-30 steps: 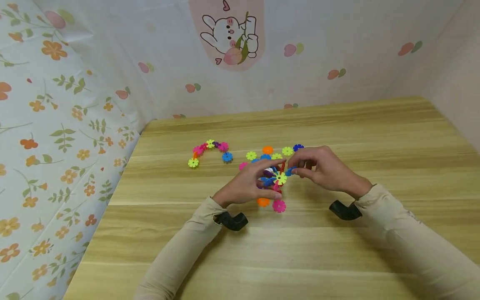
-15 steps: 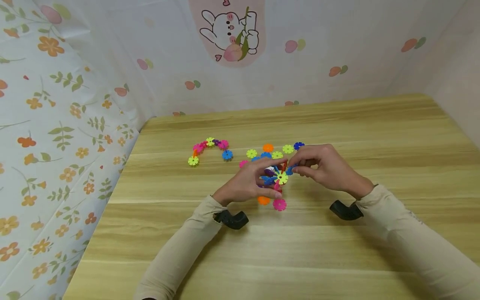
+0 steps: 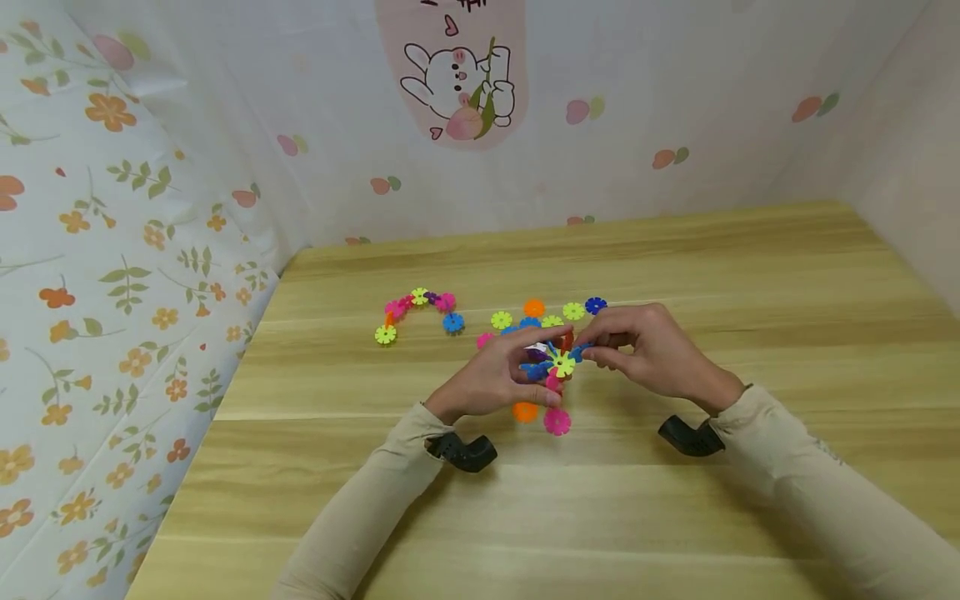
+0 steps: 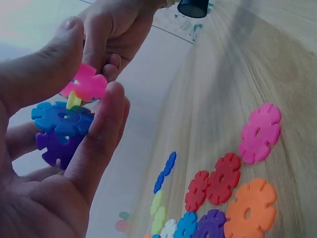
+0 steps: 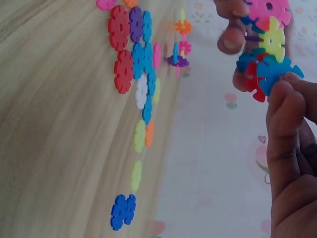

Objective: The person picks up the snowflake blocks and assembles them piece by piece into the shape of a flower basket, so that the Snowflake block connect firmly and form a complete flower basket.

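My left hand holds a cluster of interlocking snowflake discs between thumb and fingers, raised above the table. A yellow disc faces up in the cluster; pink, blue and purple discs show in the left wrist view. At the cluster's right side, my right hand pinches a blue disc between thumb and index finger. A red disc sits against that blue disc. Fingers hide how the two join.
Loose discs lie on the wooden table beneath and behind the hands, among them pink, orange and dark blue ones. Farther left stands an arched chain of joined discs. A patterned cloth rises behind the table.
The head view has tilted slightly. Both hands keep nearly the same hold, and the yellow disc in the cluster has shifted a little toward the right hand.
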`<state>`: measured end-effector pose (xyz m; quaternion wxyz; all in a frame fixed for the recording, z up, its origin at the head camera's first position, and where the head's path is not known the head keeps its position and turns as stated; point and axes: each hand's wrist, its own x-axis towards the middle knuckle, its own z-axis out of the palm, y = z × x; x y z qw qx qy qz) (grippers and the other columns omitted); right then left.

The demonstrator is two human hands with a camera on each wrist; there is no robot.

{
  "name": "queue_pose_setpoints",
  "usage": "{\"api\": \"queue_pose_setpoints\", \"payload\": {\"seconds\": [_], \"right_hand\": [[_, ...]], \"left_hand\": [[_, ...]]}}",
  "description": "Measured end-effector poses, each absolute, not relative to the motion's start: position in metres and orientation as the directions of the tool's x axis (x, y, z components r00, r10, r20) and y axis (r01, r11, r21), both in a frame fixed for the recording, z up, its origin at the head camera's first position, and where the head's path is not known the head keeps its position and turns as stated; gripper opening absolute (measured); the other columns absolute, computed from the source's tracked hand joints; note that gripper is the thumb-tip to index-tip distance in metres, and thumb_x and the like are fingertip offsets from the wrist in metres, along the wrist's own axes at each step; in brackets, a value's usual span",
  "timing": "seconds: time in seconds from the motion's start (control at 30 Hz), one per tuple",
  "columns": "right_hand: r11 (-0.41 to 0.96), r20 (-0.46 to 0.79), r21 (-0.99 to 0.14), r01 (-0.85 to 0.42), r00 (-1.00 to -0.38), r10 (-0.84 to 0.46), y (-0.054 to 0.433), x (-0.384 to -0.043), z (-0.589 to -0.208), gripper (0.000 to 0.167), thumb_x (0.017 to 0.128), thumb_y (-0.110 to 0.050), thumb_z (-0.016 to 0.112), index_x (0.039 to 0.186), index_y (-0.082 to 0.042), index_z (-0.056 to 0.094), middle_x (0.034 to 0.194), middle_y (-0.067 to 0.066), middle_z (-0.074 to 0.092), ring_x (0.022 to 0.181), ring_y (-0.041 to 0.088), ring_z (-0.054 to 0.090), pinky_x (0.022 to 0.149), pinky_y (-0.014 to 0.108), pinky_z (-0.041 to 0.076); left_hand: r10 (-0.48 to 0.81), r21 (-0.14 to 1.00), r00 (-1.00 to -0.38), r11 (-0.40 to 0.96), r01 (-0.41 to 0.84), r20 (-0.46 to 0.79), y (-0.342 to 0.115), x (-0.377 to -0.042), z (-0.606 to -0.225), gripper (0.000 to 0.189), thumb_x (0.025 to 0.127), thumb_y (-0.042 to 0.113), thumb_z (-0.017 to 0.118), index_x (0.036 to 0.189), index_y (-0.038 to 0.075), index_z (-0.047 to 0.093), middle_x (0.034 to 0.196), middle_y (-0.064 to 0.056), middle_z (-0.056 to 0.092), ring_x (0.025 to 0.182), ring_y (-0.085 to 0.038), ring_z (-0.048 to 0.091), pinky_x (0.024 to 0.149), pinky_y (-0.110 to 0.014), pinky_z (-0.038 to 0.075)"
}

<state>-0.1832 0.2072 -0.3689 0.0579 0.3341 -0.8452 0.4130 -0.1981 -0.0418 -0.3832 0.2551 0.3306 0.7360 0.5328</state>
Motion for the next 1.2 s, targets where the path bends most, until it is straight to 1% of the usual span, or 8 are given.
{"api": "queue_pose_setpoints", "payload": {"seconds": [0.17, 0.37, 0.53, 0.63, 0.83, 0.97, 1.1, 1.2], "right_hand": [[0.430, 0.400, -0.651, -0.625, -0.764, -0.506, 0.206, -0.181, -0.369, 0.023, 0.080, 0.008, 0.077, 0.097, -0.007, 0.075, 0.089, 0.003, 0.076, 0.063, 0.001, 0.062, 0.061, 0.018, 0.057], [0.441, 0.510, -0.584, -0.682, -0.730, -0.454, 0.202, -0.179, -0.369, 0.025, 0.076, 0.013, 0.078, 0.091, -0.007, 0.074, 0.082, 0.000, 0.074, 0.062, -0.001, 0.057, 0.061, 0.012, 0.053], [0.465, 0.586, -0.529, -0.710, -0.702, -0.405, 0.197, -0.176, -0.373, 0.028, 0.073, 0.015, 0.080, 0.089, -0.007, 0.076, 0.080, 0.000, 0.073, 0.064, 0.000, 0.054, 0.062, 0.010, 0.050], [0.466, 0.583, -0.535, -0.705, -0.707, -0.400, 0.196, -0.176, -0.375, 0.027, 0.073, 0.015, 0.080, 0.090, -0.007, 0.076, 0.081, 0.000, 0.073, 0.064, 0.001, 0.055, 0.062, 0.010, 0.050], [0.453, 0.485, -0.584, -0.673, -0.737, -0.470, 0.198, -0.187, -0.371, 0.020, 0.080, 0.006, 0.079, 0.092, -0.009, 0.075, 0.079, -0.003, 0.072, 0.063, -0.001, 0.058, 0.062, 0.015, 0.056], [0.518, 0.369, -0.605, -0.604, -0.790, -0.491, 0.206, -0.200, -0.365, 0.015, 0.083, 0.001, 0.078, 0.095, -0.008, 0.075, 0.082, 0.000, 0.074, 0.063, 0.002, 0.060, 0.059, 0.020, 0.055], [0.666, 0.208, -0.540, -0.515, -0.848, -0.488, 0.219, -0.216, -0.362, 0.015, 0.085, -0.003, 0.078, 0.099, -0.006, 0.075, 0.095, 0.008, 0.076, 0.067, 0.007, 0.063, 0.059, 0.024, 0.053], [0.757, 0.083, -0.458, -0.466, -0.871, -0.485, 0.225, -0.228, -0.367, 0.017, 0.085, -0.006, 0.077, 0.101, -0.003, 0.074, 0.102, 0.014, 0.075, 0.072, 0.017, 0.068, 0.067, 0.034, 0.057]], "left_hand": [[0.765, 0.956, -0.643, 0.208, 0.207, -0.028, -0.043, -0.197, -0.385, 0.078, 0.088, 0.007, 0.075, 0.155, 0.013, 0.037, 0.157, -0.008, 0.042, 0.136, -0.034, 0.052, 0.100, -0.034, 0.056], [0.771, 0.971, -0.636, 0.148, 0.187, 0.005, -0.041, -0.196, -0.385, 0.089, 0.081, 0.038, 0.071, 0.156, 0.009, 0.034, 0.159, -0.010, 0.038, 0.137, -0.034, 0.051, 0.101, -0.032, 0.056], [0.760, 0.976, -0.649, 0.129, 0.175, 0.016, -0.039, -0.195, -0.385, 0.076, 0.091, 0.015, 0.071, 0.156, 0.006, 0.032, 0.160, -0.011, 0.036, 0.134, -0.033, 0.052, 0.099, -0.030, 0.056], [0.758, 0.976, -0.652, 0.136, 0.167, 0.006, -0.038, -0.195, -0.385, 0.075, 0.092, 0.005, 0.070, 0.156, 0.008, 0.032, 0.161, -0.012, 0.034, 0.136, -0.033, 0.050, 0.100, -0.030, 0.055], [0.740, 0.967, -0.672, 0.169, 0.190, 0.003, -0.042, -0.200, -0.385, 0.079, 0.089, 0.006, 0.074, 0.156, 0.016, 0.033, 0.156, -0.007, 0.039, 0.125, -0.028, 0.056, 0.093, -0.034, 0.059], [0.727, 0.955, -0.686, 0.192, 0.224, 0.015, -0.046, -0.202, -0.386, 0.079, 0.087, 0.009, 0.077, 0.154, 0.023, 0.037, 0.147, -0.012, 0.046, 0.114, -0.026, 0.061, 0.091, -0.034, 0.059], [0.712, 0.952, -0.702, 0.209, 0.223, 0.009, -0.048, -0.203, -0.387, 0.073, 0.084, 0.008, 0.080, 0.147, 0.018, 0.045, 0.138, -0.014, 0.051, 0.111, -0.026, 0.063, 0.091, -0.032, 0.060], [0.703, 0.960, -0.711, 0.207, 0.190, -0.011, -0.049, -0.202, -0.389, 0.070, 0.082, 0.005, 0.080, 0.142, 0.013, 0.046, 0.138, -0.015, 0.051, 0.114, -0.028, 0.062, 0.092, -0.033, 0.060]]}}
